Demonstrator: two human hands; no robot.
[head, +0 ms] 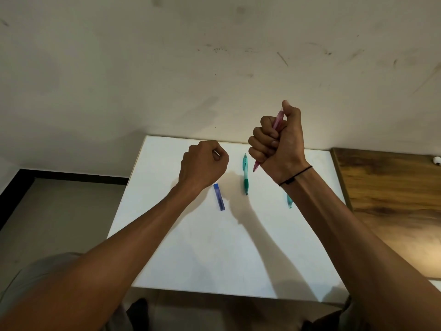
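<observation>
Bench: white bench [191, 247], smooth matt rectangular top with plain straight edges. Its far edge sits against the wall.
Wall: off-white wall [214, 56], flat, with dark scuffs and short scratch marks, mostly at upper right.
Floor: grey floor [59, 206] to the left of the bench, dull finish, with a black skirting [71, 174] where it meets the wall.
Neighbouring surface: wooden top [386, 187] just beside the bench on the right, brown with strong grain and a slight sheen. A small white object [436, 160] lies at its far edge, too small to identify.
Pink pen: pink pen [278, 120], slim translucent plastic barrel, held above the far right part of the bench. It is tilted, dark tip pointing down.
Right hand: right hand [279, 142] is raised in a fist clamped round the pink pen, thumb on its upper end. A thin black cord [294, 176] circles the wrist.
Left hand: left hand [202, 163] is over the far middle of the bench, fingers curled in against the thumb. I cannot tell whether they pinch anything.
Hands, relation: apart, not touching.
Green pen: green pen [245, 174] lies flat on the bench between the hands, with a clear teal barrel and a darker rubbery grip.
Blue case: blue case [219, 197], small, flat, oblong translucent plastic, on the bench near the left wrist.
Light-blue pen: light-blue pen [289, 202] on the bench, mostly hidden under the right forearm.
</observation>
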